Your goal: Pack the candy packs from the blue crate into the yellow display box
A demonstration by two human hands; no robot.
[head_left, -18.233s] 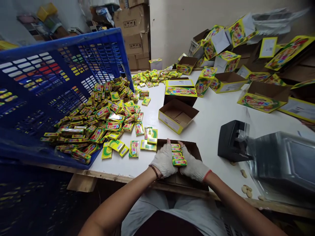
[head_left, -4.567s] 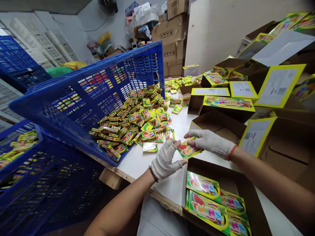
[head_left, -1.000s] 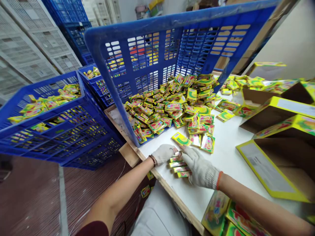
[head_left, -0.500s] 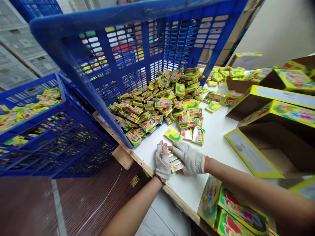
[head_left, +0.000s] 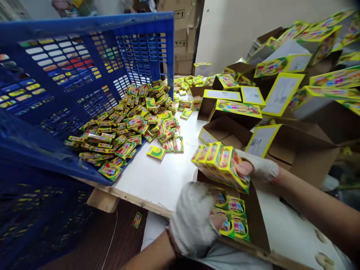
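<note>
My right hand (head_left: 258, 167), in a fingerless white glove, grips a row of small yellow-green printed packs (head_left: 215, 161) and holds it tilted above an open carton (head_left: 258, 215). Inside the carton stand more packs (head_left: 236, 206) with their printed ends up. My left hand (head_left: 194, 217), gloved the same way and slightly blurred, is curled over the carton's left side. Its bare fingertips reach in against the packs, and the glove hides that side's wall.
A blue crate (head_left: 92, 20) lies on its side at left, loose packs (head_left: 135, 120) spilling from it onto the white table (head_left: 146, 176). Empty cartons (head_left: 303, 131) crowd the right. A pack (head_left: 137, 220) lies on the floor below the table's wooden edge.
My view has swung right. Both hands have left the packs on the tabletop; the right now holds a row of packs up, and the left is at an open carton near the front edge.
</note>
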